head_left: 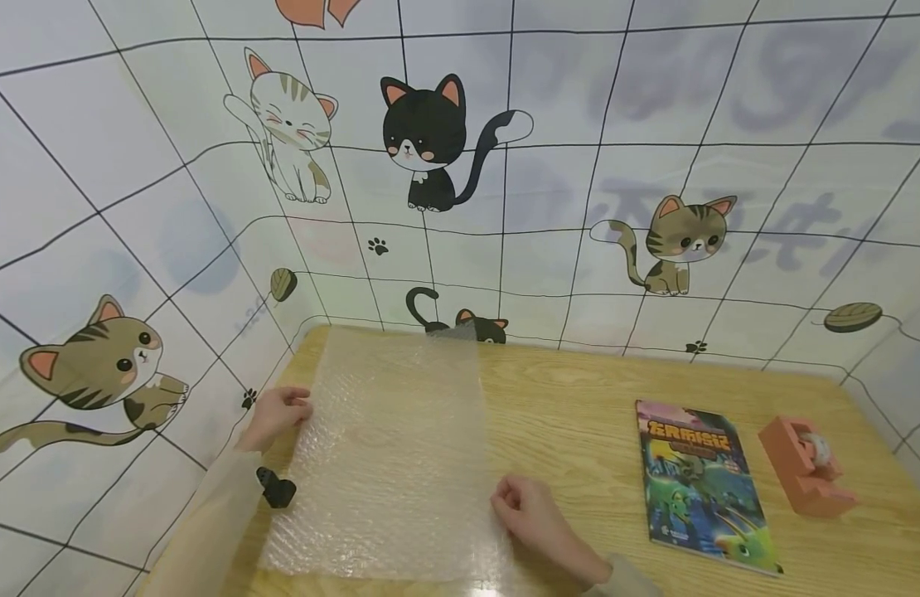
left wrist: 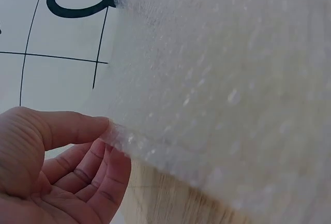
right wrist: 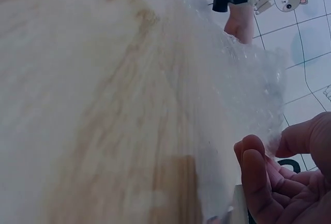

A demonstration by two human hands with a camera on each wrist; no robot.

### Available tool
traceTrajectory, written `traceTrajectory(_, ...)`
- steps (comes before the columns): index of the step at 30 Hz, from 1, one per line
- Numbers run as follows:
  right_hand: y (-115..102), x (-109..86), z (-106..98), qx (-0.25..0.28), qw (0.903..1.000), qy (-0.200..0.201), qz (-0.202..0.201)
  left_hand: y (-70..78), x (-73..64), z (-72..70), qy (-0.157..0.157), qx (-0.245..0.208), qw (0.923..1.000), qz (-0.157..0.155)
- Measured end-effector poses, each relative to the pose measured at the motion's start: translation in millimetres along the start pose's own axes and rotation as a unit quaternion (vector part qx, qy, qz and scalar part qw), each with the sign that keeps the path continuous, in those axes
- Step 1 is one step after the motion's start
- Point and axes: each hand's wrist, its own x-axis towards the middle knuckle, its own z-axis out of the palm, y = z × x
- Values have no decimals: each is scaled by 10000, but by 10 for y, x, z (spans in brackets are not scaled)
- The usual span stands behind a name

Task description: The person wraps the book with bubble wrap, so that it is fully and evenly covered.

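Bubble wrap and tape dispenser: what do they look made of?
Bubble wrap: clear, glossy plastic film, it seems; small raised bubbles catch the light.
Tape dispenser: probably matte molded plastic, given its evenly coloured body; painted metal isn't ruled out.

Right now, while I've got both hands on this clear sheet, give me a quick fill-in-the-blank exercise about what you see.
1. The clear sheet pinched by your left hand and right hand is ____ wrap.
2. In the head view, the book lies to the ____ of that sheet.
3. Of the sheet, the book and the tape dispenser, the middle one is the ____.
4. The black animal on the wall is a ____.

Missing words: bubble; right; book; cat.
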Motion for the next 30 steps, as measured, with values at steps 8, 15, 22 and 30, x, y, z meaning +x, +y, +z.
traceTrajectory(8, 52, -15, -128, -289, 9991, 224, 232, -95, -143, -22, -484, -870, 9932, 606)
traceTrajectory(15, 46, -30, -292, -472, 9962, 543, 500, -111, -273, 70, -620, -848, 9940, 303)
traceTrajectory(22, 77, -47, -473, -552, 9933, 747, 692, -58, -441, 154, -814, -1023, 9908, 341)
traceTrajectory(30, 125, -74, -651, -717, 9869, 947, 1092, 6, -638, 316, -921, -1321, 9866, 253)
